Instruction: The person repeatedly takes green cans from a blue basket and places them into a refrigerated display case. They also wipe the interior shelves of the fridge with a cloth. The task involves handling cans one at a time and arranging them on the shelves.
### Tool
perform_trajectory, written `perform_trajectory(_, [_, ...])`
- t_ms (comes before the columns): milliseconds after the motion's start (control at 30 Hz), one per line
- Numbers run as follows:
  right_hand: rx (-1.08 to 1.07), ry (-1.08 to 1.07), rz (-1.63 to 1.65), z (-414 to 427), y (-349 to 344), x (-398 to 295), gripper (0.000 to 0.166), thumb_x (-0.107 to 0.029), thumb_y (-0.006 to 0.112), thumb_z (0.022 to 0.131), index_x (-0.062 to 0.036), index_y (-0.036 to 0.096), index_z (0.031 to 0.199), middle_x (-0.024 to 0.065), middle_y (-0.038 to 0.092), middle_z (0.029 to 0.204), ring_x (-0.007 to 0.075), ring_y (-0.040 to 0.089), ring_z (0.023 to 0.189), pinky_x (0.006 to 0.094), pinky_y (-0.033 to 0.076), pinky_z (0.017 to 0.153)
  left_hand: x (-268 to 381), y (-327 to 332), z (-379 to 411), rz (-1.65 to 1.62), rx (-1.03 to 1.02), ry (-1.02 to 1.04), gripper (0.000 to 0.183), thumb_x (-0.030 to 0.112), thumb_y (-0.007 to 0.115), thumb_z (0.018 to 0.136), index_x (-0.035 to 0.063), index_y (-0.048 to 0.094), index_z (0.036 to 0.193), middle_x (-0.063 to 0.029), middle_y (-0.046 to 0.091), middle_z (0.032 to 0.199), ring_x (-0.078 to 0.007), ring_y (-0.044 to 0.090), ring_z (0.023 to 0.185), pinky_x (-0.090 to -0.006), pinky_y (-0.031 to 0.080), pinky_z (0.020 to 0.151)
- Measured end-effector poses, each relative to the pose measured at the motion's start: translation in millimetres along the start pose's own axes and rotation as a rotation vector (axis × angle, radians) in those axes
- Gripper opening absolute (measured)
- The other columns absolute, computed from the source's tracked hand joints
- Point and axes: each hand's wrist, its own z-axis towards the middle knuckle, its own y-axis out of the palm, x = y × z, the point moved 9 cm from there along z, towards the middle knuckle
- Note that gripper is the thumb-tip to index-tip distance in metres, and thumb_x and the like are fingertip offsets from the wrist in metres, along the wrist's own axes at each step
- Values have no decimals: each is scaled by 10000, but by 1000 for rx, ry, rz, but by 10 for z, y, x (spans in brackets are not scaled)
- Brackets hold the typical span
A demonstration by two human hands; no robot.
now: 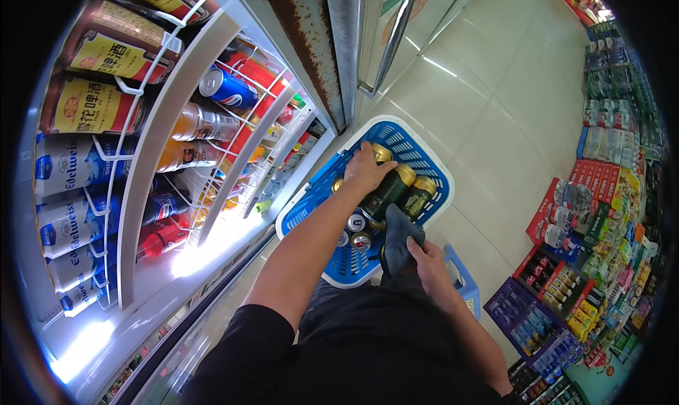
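A blue plastic basket with a white rim (448, 193) stands before me on the floor. My left hand (366, 171) reaches into it, fingers and thumb around a gold-topped can (381, 152) whose lower part the hand hides. Beside that hand lie a dark green can with a gold end (391, 193) and another like it (420, 195). Several cans with silver tops (356, 222) stand lower in the basket. My right hand (432, 264) holds a dark grey cloth (402, 240), which hangs over the basket's near right edge.
On the left, a lit drinks cooler has wire racks with beer cans (101, 105), a blue can (228, 88) and orange bottles (204, 123). A door with a metal handle (395, 44) stands ahead. A blue plastic stool (467, 283) is near my right arm. Packaged goods (599, 235) line the right.
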Motion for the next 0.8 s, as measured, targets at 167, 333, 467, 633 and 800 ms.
perform_trajectory(167, [20,23,-22,46,-96,15,416,-328,632,1040,45,648,1223,89,706,1021,173,692,858,320,589,738,108,75,67,75,16,49,881,575,776,812,11,434,1396,-275,616,1281,-430,630,1191,-483,512,1011])
perform_trajectory(333, [24,-35,-53,188,-38,-47,401,-343,630,1035,25,676,1188,66,711,968,143,684,806,295,577,687,216,123,-13,146,-18,105,857,546,714,874,64,388,1504,-259,591,1338,-431,589,1240,-484,485,1046])
perform_trajectory(467, [5,-31,-85,209,95,-162,412,-356,633,1032,18,669,1204,67,716,994,154,692,834,321,592,702,184,132,-114,88,-16,120,856,538,677,902,77,354,1547,-270,574,1366,-436,568,1273,-493,458,1079])
perform_trajectory(633, [0,-27,-87,248,173,-239,419,-348,641,1029,27,653,1217,81,716,1035,182,702,876,346,598,698,60,56,-222,32,19,108,867,537,683,901,72,354,1555,-273,564,1374,-432,564,1284,-489,478,1066])
perform_trajectory(800, [25,-91,-102,334,108,-207,382,-323,663,1017,13,680,1198,66,716,1005,165,691,857,336,591,734,20,-91,-358,5,59,130,831,508,701,899,92,384,1544,-262,567,1359,-432,582,1248,-499,497,1031])
